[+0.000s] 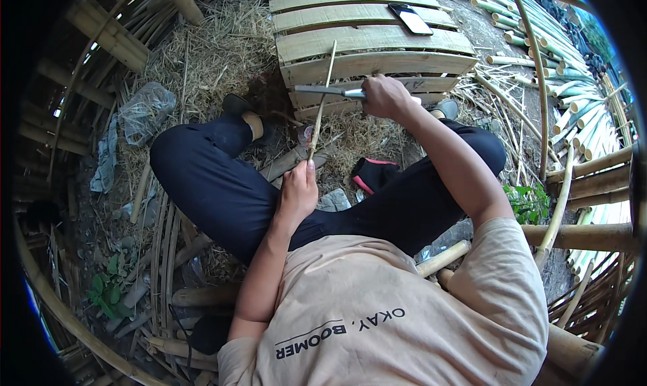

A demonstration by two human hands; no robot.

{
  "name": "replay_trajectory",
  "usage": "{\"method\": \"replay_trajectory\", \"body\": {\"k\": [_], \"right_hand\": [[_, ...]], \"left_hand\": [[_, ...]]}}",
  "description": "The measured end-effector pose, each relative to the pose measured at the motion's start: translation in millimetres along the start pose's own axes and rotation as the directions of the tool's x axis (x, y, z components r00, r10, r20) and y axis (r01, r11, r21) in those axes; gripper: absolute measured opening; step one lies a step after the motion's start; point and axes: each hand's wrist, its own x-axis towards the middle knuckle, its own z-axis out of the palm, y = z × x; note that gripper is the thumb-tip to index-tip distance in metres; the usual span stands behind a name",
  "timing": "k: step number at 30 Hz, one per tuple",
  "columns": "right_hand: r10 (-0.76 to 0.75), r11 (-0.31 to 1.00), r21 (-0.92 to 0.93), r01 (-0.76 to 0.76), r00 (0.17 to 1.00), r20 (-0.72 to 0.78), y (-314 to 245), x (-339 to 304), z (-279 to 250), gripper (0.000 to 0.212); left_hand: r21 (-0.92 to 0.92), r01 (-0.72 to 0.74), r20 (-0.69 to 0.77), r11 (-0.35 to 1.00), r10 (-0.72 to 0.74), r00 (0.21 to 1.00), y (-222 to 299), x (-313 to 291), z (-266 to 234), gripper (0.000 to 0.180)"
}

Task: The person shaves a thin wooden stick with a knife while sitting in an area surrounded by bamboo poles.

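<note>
My left hand (297,192) is closed around the lower end of a thin bamboo strip (329,69), thumb along it. The strip slants up and away from me, its far tip over the wooden slatted bench. In my right hand (389,97) is a knife (317,89), gripped by its handle. Its narrow grey blade points left and lies across the strip around mid-length; whether it bites into it I cannot tell. My fingers hide most of the knife's handle.
Before me stands the pale slatted bench (377,39) with a phone (411,20) on top. Straw and shavings (222,55) cover the ground. A black-and-pink cloth item (375,175) lies between my legs, a clear plastic bag (147,111) at left. Bamboo poles (583,116) are piled right.
</note>
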Motion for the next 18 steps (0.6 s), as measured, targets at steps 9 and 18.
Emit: {"method": "replay_trajectory", "body": {"k": [9,18], "right_hand": [[0.182,0.983,-0.015,-0.183,0.983,-0.038,29.9,18.6,-3.1,0.018],[-0.028,0.999,-0.045,0.028,1.000,0.010,-11.4,-4.7,-1.9,0.017]], "left_hand": [[0.032,0.018,0.020,0.999,-0.018,1.000,8.4,2.3,1.5,0.036],[-0.011,0.007,0.001,1.000,-0.007,1.000,0.7,-1.2,0.6,0.035]]}}
